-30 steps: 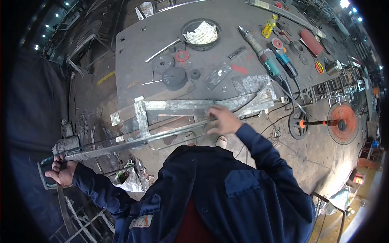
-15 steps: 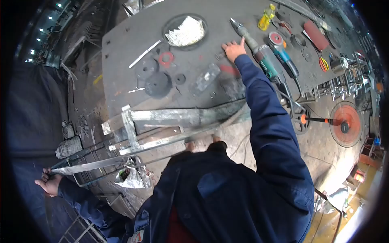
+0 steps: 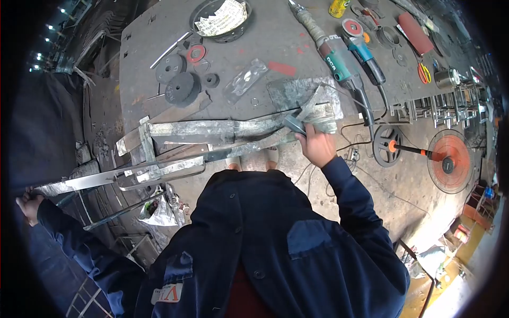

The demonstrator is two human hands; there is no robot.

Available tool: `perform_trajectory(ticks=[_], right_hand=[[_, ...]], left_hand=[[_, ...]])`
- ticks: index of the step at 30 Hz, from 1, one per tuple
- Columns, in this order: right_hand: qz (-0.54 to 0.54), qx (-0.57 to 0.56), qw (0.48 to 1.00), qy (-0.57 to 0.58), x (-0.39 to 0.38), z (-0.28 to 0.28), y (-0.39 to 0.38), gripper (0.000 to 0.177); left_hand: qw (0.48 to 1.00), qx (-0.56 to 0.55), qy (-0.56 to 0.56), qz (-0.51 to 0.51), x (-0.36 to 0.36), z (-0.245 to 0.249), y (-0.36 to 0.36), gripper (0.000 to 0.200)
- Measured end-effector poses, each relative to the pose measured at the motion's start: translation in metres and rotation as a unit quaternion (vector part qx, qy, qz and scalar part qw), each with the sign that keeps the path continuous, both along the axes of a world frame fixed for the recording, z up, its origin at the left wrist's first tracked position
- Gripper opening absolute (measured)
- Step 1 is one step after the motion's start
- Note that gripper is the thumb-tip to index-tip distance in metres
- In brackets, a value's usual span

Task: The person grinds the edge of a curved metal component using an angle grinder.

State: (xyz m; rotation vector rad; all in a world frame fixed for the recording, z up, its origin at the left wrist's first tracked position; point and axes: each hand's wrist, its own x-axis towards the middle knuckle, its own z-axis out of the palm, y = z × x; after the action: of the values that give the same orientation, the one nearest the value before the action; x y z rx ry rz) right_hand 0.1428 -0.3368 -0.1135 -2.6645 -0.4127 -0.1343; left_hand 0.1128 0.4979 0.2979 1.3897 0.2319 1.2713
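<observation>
My left hand point(image 3: 31, 208), at the far left, is closed around the end of a long, flat metal bar point(image 3: 87, 182). The bar slants up to the right along the table's near edge and curves at its right end. In my right hand point(image 3: 321, 147) is a small grey block point(image 3: 295, 125), pinched between thumb and fingers and set against the bar's curved part. Taped metal pieces point(image 3: 191, 131) lie under and beside the bar. I cannot make out whether the block is a sanding block.
On the table point(image 3: 154, 47) lie black discs point(image 3: 183, 88), a clear packet point(image 3: 245, 80), a bowl of paper labels point(image 3: 222, 21), a green straight grinder point(image 3: 334, 61) and a blue angle grinder point(image 3: 366, 57). An orange fan point(image 3: 450, 153) stands on the right.
My right hand has come back from the far side of the table to the bar and now holds the grey block. My left hand has moved up and left with the bar's end.
</observation>
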Motion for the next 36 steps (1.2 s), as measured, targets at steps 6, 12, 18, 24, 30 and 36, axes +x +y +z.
perform_trajectory(ticks=[6,12,18,24,30,36], right_hand=[[-0.139,-0.033,0.99,0.002,0.047,-0.031,-0.031,0.035],[0.001,0.023,1.0,-0.001,0.025,-0.03,-0.032,0.034],[-0.054,0.041,0.995,0.07,0.013,-0.038,-0.015,0.039],[-0.155,-0.067,0.986,0.008,0.06,-0.042,-0.046,0.042],[0.034,-0.039,0.979,-0.198,0.009,-0.052,0.017,0.04],[-0.152,0.027,0.988,0.028,0.016,-0.045,0.012,0.043]], left_hand=[[0.996,-0.023,0.062,0.063,-0.005,0.011,0.072,0.034],[0.991,-0.04,0.045,0.119,-0.003,0.008,0.038,0.034],[0.993,-0.018,0.056,0.1,0.01,0.014,0.052,0.032],[0.971,-0.121,0.204,-0.018,-0.003,0.038,0.145,0.028],[0.993,-0.091,0.068,0.026,0.016,-0.01,0.089,0.031],[0.982,-0.115,0.149,-0.01,0.017,-0.028,0.136,0.028]])
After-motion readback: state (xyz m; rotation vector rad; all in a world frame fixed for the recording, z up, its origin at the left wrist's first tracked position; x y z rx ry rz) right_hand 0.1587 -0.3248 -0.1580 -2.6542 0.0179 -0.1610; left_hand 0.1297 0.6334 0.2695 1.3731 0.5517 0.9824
